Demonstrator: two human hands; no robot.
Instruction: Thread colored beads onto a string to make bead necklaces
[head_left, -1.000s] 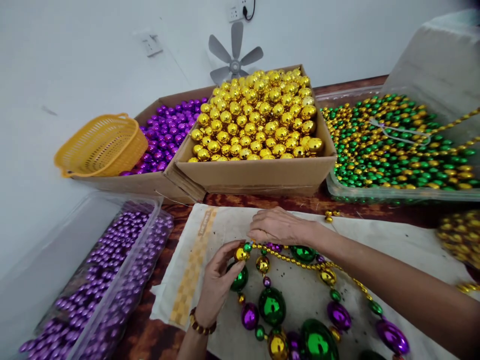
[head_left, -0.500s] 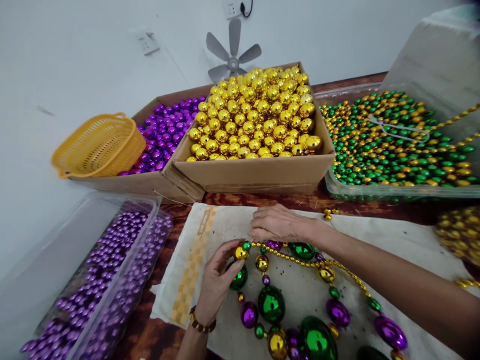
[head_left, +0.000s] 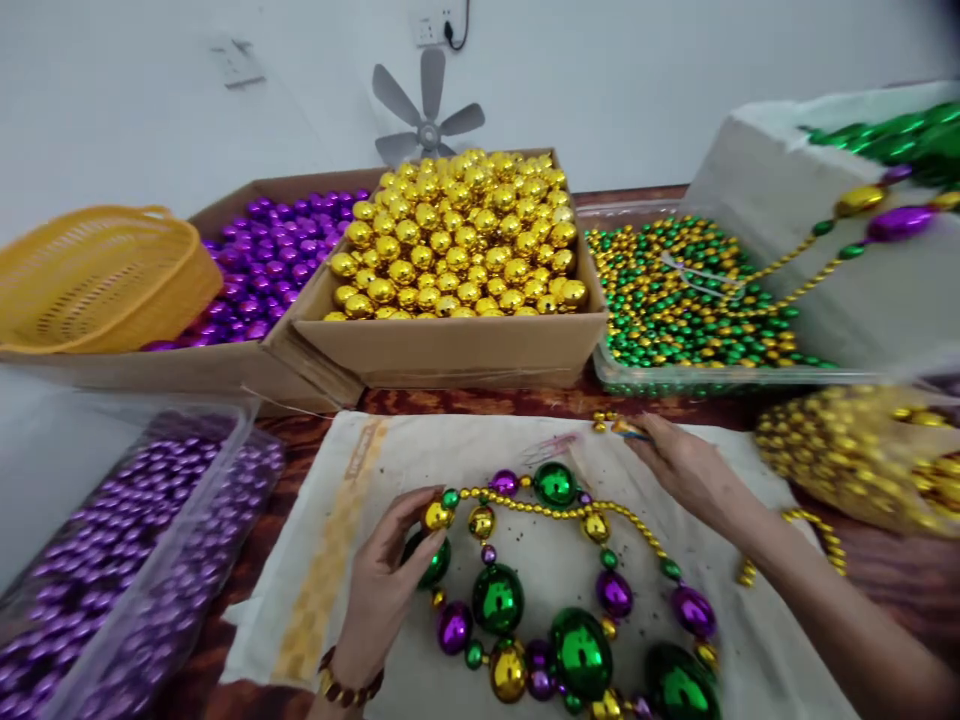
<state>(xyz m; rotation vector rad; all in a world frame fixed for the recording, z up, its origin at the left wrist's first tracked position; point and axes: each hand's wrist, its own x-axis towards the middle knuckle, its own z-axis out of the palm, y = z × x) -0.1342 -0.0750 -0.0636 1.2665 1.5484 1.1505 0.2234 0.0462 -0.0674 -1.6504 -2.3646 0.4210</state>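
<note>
My left hand [head_left: 397, 565] pinches a gold bead [head_left: 439, 515] near the left end of a bead necklace [head_left: 525, 507], its thumb and fingers closed around it. Large green, purple and gold balls of the necklace lie in loops on a white cloth [head_left: 420, 450]. Away to the right, my right hand [head_left: 679, 460] is at the cloth's far edge, fingers closed on a small orange-and-blue object [head_left: 624, 428] whose kind is unclear. Just left of its fingertips rest a few loose gold beads [head_left: 600, 420]. A blurred pinkish streak [head_left: 555, 450] shows on the cloth between the hands.
Behind the cloth stand cardboard boxes of gold balls [head_left: 450, 350] and purple balls [head_left: 285, 240], with a yellow basket [head_left: 105, 280] on the latter. A clear tub [head_left: 675, 377] holds green and gold beads. Purple beads fill a left tub [head_left: 232, 440]; bagged gold beads [head_left: 810, 450] lie right.
My right hand has left the necklace and moved right to the cloth's far edge, now with the orange-and-blue object. My left hand keeps its pinch. The view has turned right.
</note>
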